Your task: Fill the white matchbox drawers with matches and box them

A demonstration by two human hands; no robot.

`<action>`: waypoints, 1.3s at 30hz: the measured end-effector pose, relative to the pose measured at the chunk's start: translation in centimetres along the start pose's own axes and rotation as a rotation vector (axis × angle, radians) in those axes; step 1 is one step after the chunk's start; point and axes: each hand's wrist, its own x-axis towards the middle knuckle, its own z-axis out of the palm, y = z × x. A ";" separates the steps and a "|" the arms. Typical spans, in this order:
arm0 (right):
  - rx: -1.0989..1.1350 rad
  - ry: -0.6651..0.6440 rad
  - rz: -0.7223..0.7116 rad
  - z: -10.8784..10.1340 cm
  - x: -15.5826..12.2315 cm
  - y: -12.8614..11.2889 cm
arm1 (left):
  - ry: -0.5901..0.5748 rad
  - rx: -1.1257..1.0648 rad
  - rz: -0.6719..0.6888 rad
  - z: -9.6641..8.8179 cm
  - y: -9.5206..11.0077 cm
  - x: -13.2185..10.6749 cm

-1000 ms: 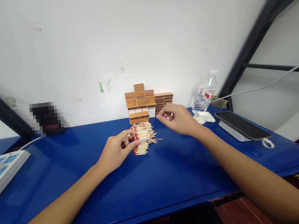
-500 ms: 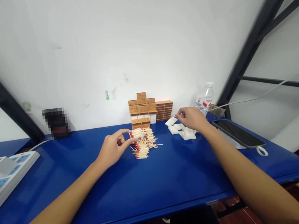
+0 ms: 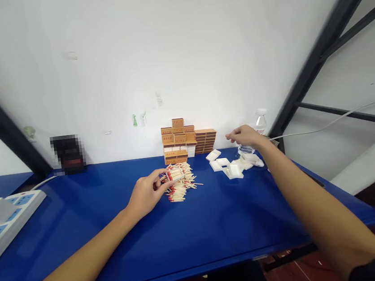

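My left hand (image 3: 146, 191) pinches a white matchbox tray (image 3: 175, 174) filled with red-tipped matches, thumb in front and fingers behind. It is held over a heap of loose matches (image 3: 178, 193) on the blue table. My right hand (image 3: 244, 136) is raised before the water bottle, its fingertips drawn together and nothing visible between them. Below it lies a scattered pile of empty white matchbox trays (image 3: 235, 169). Behind the match heap, orange matchbox sleeves (image 3: 178, 138) stand stacked against the wall, beside a brown-sided stack (image 3: 205, 141).
A clear plastic bottle (image 3: 261, 118) stands by the wall, partly hidden by my right hand. At far left lies a white power strip (image 3: 26, 208) with a plug in it. A dark pixelated object (image 3: 70, 154) sits by the wall. My right forearm largely covers a phone (image 3: 314, 179).
My right hand has moved up and right, away from the white trays. My left hand has lowered slightly toward the match heap with the filled tray. The view has shifted slightly.
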 end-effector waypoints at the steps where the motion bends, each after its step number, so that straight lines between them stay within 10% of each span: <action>1: 0.030 0.004 0.025 0.8 0.3 -0.4 | -0.002 0.002 0.002 0.0 0.0 0.0; 7: 0.200 0.052 0.144 4.6 2.5 -3.2 | -0.003 -0.006 0.024 -0.1 0.3 0.0; 14: 0.313 0.072 0.218 4.4 3.4 -4.3 | 0.014 -0.014 0.034 -0.2 0.5 0.0; 21: 0.389 0.320 0.031 3.4 -2.7 -4.5 | 0.025 -0.059 -0.003 -0.1 0.6 0.1; 28: 0.547 -0.220 -0.305 9.3 -12.2 -5.7 | 0.048 -0.099 -0.031 -0.3 0.9 0.2; 39: 0.539 -0.348 -0.404 10.1 -13.6 -5.9 | 0.042 -0.136 -0.076 -0.6 1.2 0.4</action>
